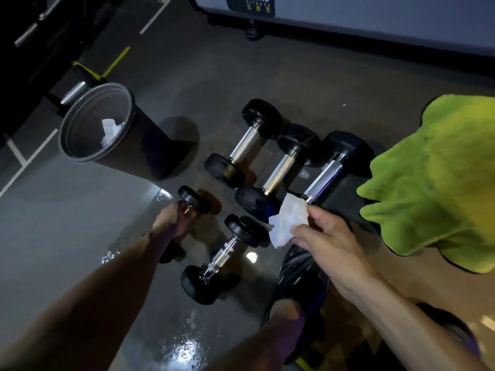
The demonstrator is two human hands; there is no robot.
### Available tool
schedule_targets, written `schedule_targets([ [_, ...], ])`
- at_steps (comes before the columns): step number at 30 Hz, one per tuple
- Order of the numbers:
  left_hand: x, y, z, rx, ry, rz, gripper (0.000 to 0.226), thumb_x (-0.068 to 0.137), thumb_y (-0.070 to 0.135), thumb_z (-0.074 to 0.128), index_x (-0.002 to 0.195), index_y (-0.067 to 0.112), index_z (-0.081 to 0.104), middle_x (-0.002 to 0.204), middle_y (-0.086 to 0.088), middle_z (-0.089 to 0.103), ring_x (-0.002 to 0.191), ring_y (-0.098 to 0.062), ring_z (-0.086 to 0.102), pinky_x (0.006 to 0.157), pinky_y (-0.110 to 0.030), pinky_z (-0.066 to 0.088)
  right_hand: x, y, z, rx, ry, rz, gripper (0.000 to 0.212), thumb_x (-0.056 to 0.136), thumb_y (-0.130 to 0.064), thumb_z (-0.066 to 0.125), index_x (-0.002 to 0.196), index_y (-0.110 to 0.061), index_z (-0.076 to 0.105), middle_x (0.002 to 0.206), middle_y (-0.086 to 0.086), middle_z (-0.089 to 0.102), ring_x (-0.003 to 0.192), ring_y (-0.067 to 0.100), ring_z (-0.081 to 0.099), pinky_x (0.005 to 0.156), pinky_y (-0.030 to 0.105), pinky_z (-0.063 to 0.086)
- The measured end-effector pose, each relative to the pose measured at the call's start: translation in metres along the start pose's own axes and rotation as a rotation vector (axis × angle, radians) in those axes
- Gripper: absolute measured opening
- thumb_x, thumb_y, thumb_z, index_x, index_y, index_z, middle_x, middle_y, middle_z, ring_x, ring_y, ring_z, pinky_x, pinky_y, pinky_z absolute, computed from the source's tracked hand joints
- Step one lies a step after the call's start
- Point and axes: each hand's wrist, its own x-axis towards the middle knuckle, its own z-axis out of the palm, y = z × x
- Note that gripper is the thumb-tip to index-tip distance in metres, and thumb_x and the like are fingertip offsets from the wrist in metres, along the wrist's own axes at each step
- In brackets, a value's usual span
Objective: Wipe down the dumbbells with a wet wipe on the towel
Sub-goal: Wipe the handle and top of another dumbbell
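Several black dumbbells with chrome handles lie on the dark gym floor. My left hand (171, 219) grips the handle of a small dumbbell (194, 200) at the left of the group. My right hand (325, 238) pinches a crumpled white wet wipe (288, 223), held just above the near end of the rightmost large dumbbell (325, 175). Another small dumbbell (219, 259) lies between my hands. Two more large dumbbells (245, 143) (281, 168) lie behind it. A bright green towel (434, 178) lies at the right, with no dumbbell on it.
A black waste bin (112, 135) with used white wipes inside stands at the left. My dark shoe (300, 279) is planted near the front dumbbell. The floor (166, 341) is wet and shiny near me. A grey machine base (348, 20) runs along the back.
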Motion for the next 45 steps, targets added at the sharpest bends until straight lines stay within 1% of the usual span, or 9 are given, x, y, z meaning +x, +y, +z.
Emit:
schedule_targets([
  [5, 0.001, 0.001, 0.012, -0.036, 0.051, 0.166, 0.050, 0.114, 0.022, 0.036, 0.157, -0.002, 0.038, 0.161, -0.028, 0.043, 0.149, -0.040, 0.044, 0.085, -0.023, 0.056, -0.009, -0.002, -0.012, -0.031, 0.041, -0.061, 0.049, 0.092, 0.000, 0.057, 0.096, -0.044, 0.078, 0.092, -0.014, 0.080, 0.087, 0.003, 0.073, 0.089, 0.032, 0.055],
  [8, -0.014, -0.009, 0.012, 0.114, 0.138, 0.203, 0.052, 0.097, 0.053, 0.038, 0.126, 0.023, 0.069, 0.117, -0.022, 0.074, 0.110, -0.045, 0.070, 0.084, -0.044, 0.058, -0.014, -0.004, -0.021, 0.001, 0.076, -0.111, 0.041, 0.095, 0.002, 0.061, 0.096, -0.035, 0.077, 0.098, -0.020, 0.079, 0.097, -0.002, 0.073, 0.091, 0.023, 0.054],
  [11, -0.039, 0.007, -0.014, -0.138, 0.215, 0.234, 0.041, 0.099, 0.061, 0.043, 0.082, 0.030, 0.063, 0.069, -0.007, 0.065, 0.078, -0.041, 0.071, 0.069, -0.045, 0.053, -0.016, -0.005, -0.029, 0.052, 0.152, -0.144, 0.029, 0.094, -0.002, 0.069, 0.108, -0.027, 0.072, 0.100, -0.012, 0.080, 0.099, 0.003, 0.074, 0.091, 0.027, 0.057],
  [16, -0.087, 0.071, -0.078, -0.521, 0.277, 0.533, 0.032, 0.098, 0.053, 0.059, 0.085, 0.023, 0.059, 0.058, -0.005, 0.058, 0.042, -0.018, 0.053, 0.042, -0.034, 0.049, -0.025, -0.016, -0.041, 0.166, 0.209, -0.195, 0.020, 0.093, -0.006, 0.074, 0.109, -0.016, 0.068, 0.096, 0.001, 0.081, 0.092, 0.026, 0.078, 0.092, 0.049, 0.061],
  [23, -0.183, 0.243, -0.140, -0.933, 0.087, 0.988, 0.011, 0.098, 0.025, 0.072, 0.089, 0.018, 0.072, 0.070, 0.001, 0.076, 0.072, -0.010, 0.073, 0.074, -0.018, 0.055, -0.039, -0.069, -0.090, 0.389, 0.386, -0.392, 0.026, 0.086, -0.012, 0.075, 0.111, -0.011, 0.068, 0.092, 0.011, 0.080, 0.074, 0.021, 0.072, 0.072, 0.028, 0.060],
  [30, -0.248, 0.383, -0.150, -1.170, -0.147, 1.302, 0.013, 0.094, 0.014, 0.068, 0.104, 0.007, 0.073, 0.094, -0.003, 0.079, 0.096, -0.028, 0.076, 0.096, -0.063, 0.058, -0.074, -0.123, -0.187, 0.436, 0.675, -0.681, 0.021, 0.094, -0.007, 0.069, 0.093, -0.026, 0.075, 0.087, -0.001, 0.080, 0.081, 0.013, 0.075, 0.071, 0.021, 0.059],
  [34, -0.260, 0.424, -0.130, -1.190, -0.249, 1.253, 0.022, 0.090, 0.014, 0.071, 0.105, -0.003, 0.074, 0.098, -0.018, 0.080, 0.101, -0.040, 0.076, 0.094, -0.067, 0.056, -0.087, -0.114, -0.218, 0.455, 0.845, -0.676, 0.045, 0.095, -0.005, 0.068, 0.070, -0.041, 0.076, 0.060, -0.014, 0.064, 0.058, 0.005, 0.061, 0.059, 0.017, 0.052],
  [42, -0.249, 0.434, -0.136, -1.159, -0.385, 1.226, 0.020, 0.087, 0.012, 0.078, 0.105, 0.006, 0.074, 0.107, -0.014, 0.081, 0.099, -0.031, 0.079, 0.084, -0.030, 0.063, -0.085, -0.077, -0.228, 0.242, 0.916, -0.531, 0.014, 0.090, -0.016, 0.076, 0.103, -0.017, 0.072, 0.079, 0.001, 0.072, 0.070, 0.015, 0.057, 0.062, 0.023, 0.050],
  [45, -0.243, 0.430, -0.141, -1.117, -0.439, 1.244, 0.025, 0.089, 0.015, 0.067, 0.113, 0.008, 0.072, 0.115, -0.014, 0.079, 0.107, -0.036, 0.076, 0.094, -0.037, 0.063, -0.084, -0.079, -0.220, 0.022, 0.906, -0.543, 0.016, 0.088, -0.013, 0.078, 0.092, -0.028, 0.072, 0.072, 0.003, 0.069, 0.060, 0.011, 0.052, 0.058, 0.026, 0.042],
])
